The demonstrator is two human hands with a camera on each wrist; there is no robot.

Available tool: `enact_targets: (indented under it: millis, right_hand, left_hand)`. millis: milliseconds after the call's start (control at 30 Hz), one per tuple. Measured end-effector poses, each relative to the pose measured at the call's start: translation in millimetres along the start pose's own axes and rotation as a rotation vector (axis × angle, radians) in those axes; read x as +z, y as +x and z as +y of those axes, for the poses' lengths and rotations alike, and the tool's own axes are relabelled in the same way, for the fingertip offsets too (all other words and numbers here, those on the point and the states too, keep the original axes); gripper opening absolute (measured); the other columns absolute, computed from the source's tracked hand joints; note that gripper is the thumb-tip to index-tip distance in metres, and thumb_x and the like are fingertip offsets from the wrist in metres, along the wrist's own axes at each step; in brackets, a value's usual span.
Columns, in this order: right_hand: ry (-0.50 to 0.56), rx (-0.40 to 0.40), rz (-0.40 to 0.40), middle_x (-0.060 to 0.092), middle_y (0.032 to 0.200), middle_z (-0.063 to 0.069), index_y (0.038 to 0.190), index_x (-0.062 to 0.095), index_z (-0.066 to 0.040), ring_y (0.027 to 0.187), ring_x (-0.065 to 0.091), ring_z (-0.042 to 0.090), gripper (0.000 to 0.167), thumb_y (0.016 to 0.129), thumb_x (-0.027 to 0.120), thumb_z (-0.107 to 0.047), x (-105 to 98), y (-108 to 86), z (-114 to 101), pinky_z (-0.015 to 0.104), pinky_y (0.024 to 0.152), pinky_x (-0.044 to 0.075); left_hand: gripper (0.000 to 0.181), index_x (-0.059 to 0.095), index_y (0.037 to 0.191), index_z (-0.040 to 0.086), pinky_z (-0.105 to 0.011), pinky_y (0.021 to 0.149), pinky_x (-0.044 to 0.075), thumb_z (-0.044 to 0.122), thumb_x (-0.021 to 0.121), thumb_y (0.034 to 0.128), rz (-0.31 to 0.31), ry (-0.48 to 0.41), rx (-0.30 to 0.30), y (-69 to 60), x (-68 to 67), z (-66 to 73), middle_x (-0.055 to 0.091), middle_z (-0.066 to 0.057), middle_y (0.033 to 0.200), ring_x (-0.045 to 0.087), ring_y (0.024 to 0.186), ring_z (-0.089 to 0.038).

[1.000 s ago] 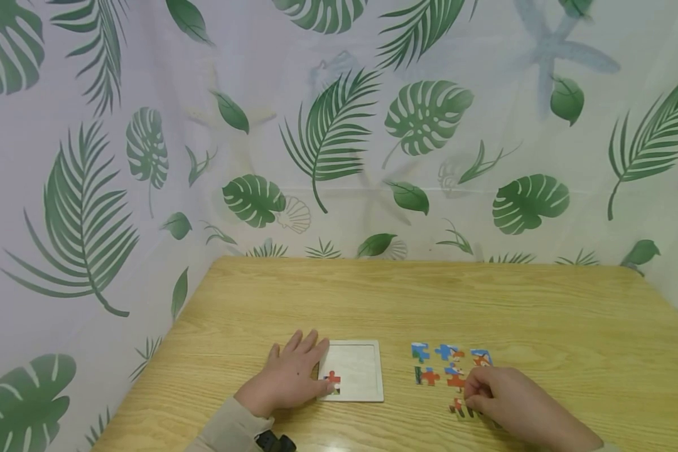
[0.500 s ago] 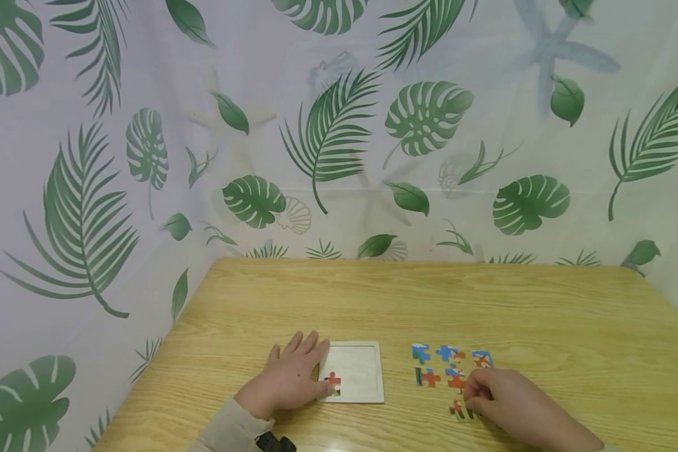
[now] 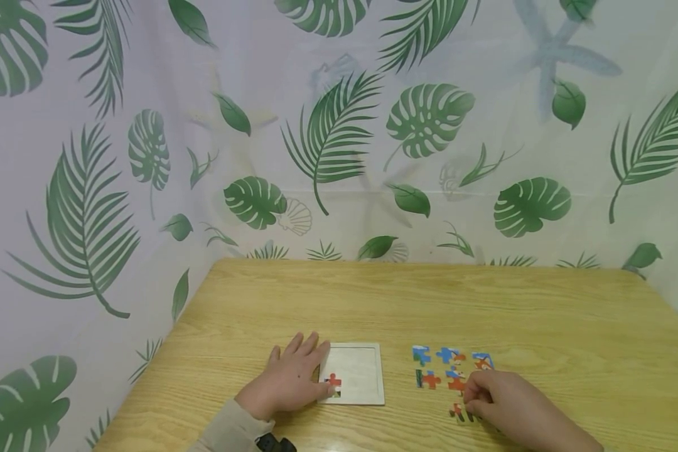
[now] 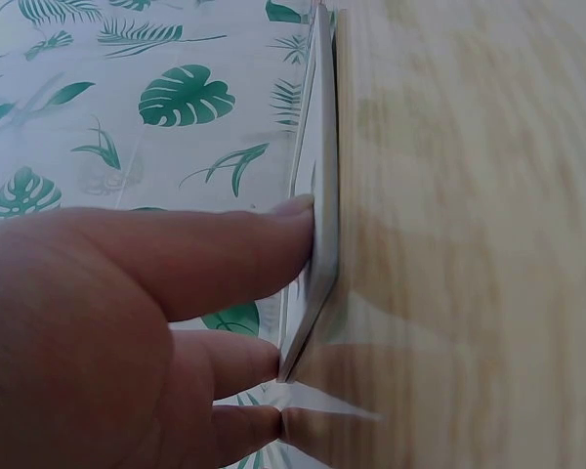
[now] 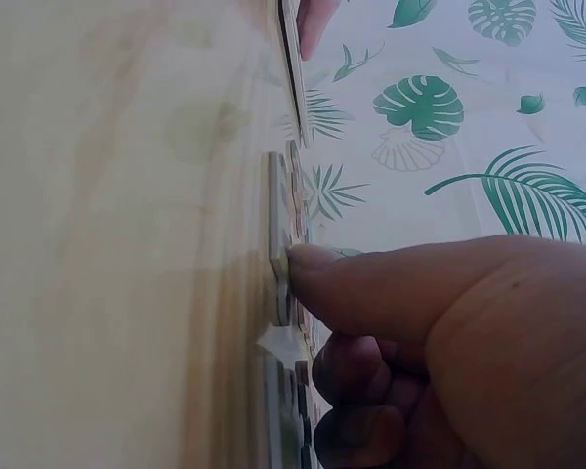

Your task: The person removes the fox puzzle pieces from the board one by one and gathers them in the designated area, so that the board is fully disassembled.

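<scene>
My left hand (image 3: 294, 376) lies with spread, straight fingers over the left edge of a pale, shallow puzzle tray (image 3: 370, 370). Its thumb presses the tray's near left corner, beside a red, white and black jigsaw piece (image 3: 333, 380) inside. In the left wrist view the thumb meets the tray (image 4: 324, 195), seen edge-on. My right hand (image 3: 505, 398) is curled at the loose pieces, thumb and forefinger pinching a red and dark-striped jigsaw piece (image 3: 456, 412), partly covered. The right wrist view has the thumb against a piece's edge (image 5: 276, 210); the forefinger's tip is hidden.
Several loose fox-picture pieces lie in rows right of the tray, including a blue and green piece (image 3: 420, 355), a fox-face piece (image 3: 483, 360) and a red piece (image 3: 429, 379). A leaf-print cloth (image 3: 339, 232) hangs behind the wooden table (image 3: 429, 295).
The view has shifted very slightly. Both hands, the tray and the pieces otherwise keep their places.
</scene>
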State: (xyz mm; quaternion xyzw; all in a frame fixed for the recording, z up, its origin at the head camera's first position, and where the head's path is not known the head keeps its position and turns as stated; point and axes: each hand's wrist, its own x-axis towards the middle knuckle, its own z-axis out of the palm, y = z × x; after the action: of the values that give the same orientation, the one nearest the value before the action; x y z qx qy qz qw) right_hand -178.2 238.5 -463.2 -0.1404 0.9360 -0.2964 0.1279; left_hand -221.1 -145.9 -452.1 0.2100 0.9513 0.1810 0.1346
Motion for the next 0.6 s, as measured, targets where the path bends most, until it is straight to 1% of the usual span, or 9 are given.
enact_targets:
  millis: [300,500,600]
  right_hand:
    - [0.042,-0.052,0.015,0.058,0.074,-0.008,0.089,0.064,-0.020,0.064,0.049,0.007,0.012,0.095,0.073,-0.027,-3.6,1.1,-1.7,0.027,0.058,0.042]
    - [0.059,-0.034,0.021,0.057,0.075,-0.006,0.090,0.065,-0.018,0.064,0.048,0.007,0.011,0.094,0.073,-0.026,-5.5,1.7,-5.3,0.028,0.058,0.042]
    - [0.059,-0.031,0.039,0.056,0.075,-0.006,0.091,0.065,-0.018,0.065,0.048,0.007,0.011,0.094,0.073,-0.025,-6.3,1.2,-6.2,0.027,0.057,0.041]
  left_hand:
    - [0.082,0.035,0.159,0.013,-0.075,0.110,0.009,0.053,0.066,0.0941,0.002,-0.006,0.000,2.1,-2.7,-0.4,0.021,-0.015,0.166,0.011,0.152,-0.042]
    - [0.083,0.035,0.159,0.013,-0.075,0.110,0.009,0.053,0.066,0.0940,-0.002,-0.014,0.008,1.1,-2.2,-1.6,0.020,-0.016,0.166,0.011,0.152,-0.043]
    - [0.083,0.035,0.159,0.013,-0.075,0.110,0.009,0.053,0.067,0.0938,-0.004,-0.019,0.012,0.5,-1.3,-2.1,0.020,-0.016,0.166,0.012,0.152,-0.043]
